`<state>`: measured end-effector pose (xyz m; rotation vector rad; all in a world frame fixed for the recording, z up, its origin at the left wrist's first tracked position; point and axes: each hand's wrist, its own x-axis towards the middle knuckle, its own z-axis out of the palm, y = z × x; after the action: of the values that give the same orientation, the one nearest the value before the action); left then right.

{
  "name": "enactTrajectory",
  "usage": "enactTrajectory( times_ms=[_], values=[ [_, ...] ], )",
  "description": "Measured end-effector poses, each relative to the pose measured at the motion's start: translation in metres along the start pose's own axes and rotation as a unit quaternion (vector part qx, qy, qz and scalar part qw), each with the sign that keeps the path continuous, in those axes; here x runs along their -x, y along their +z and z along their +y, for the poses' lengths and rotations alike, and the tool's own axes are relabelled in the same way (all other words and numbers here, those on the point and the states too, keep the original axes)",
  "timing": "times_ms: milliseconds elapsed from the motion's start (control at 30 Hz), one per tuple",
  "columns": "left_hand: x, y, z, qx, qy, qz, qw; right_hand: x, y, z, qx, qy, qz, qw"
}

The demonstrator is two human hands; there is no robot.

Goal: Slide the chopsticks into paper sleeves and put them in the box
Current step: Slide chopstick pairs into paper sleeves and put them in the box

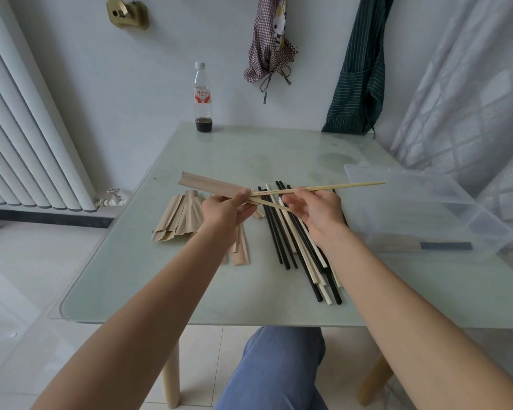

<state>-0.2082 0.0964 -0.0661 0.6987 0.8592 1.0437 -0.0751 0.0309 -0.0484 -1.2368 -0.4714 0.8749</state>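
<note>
Bamboo chopsticks [332, 186] are sitting pinched in right hand [314, 211], tips at the mouth of the sleeve [214, 184] that left hand [228, 210] is gripping, above the counter [190, 291]. Spare sleeves [178, 220] lying left, loose chopsticks [296, 250] centre, box [427, 208] right.

There is one view only, taken from the person's head and tilted forward and down across the glass table [190, 291]. It sits close: both forearms run in from the bottom corners to the left hand [225, 210] and right hand [317, 214] near the middle of the frame. The lens is wide, bending the radiator [27, 128] on the left and the curtain [471, 99] on the right, and it reaches the far wall [160, 84] and the person's knee [279, 371] below the table edge.
</note>
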Motion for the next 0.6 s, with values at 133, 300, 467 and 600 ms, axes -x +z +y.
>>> enactTrajectory(
  times_ms=[133, 300, 467, 600],
  values=[
    [0.0005, 0.0006, 0.0008, 0.025, 0.011, 0.01, 1.0, -0.0002, -0.0027, -0.0004, 0.061, 0.034, 0.017, 0.997],
    [0.0005, 0.0017, 0.0018, 0.051, 0.019, 0.007, 0.999, -0.0005, -0.0035, -0.0029, 0.076, 0.056, 0.039, 0.995],
    [0.0005, 0.0036, 0.0032, 0.052, 0.023, -0.002, 0.998, -0.0042, -0.009, -0.0011, 0.081, 0.06, 0.053, 0.993],
    [0.0005, 0.0051, 0.0017, 0.05, 0.013, -0.007, 0.999, -0.0052, -0.0099, 0.0005, 0.083, 0.051, 0.059, 0.993]
  ],
)
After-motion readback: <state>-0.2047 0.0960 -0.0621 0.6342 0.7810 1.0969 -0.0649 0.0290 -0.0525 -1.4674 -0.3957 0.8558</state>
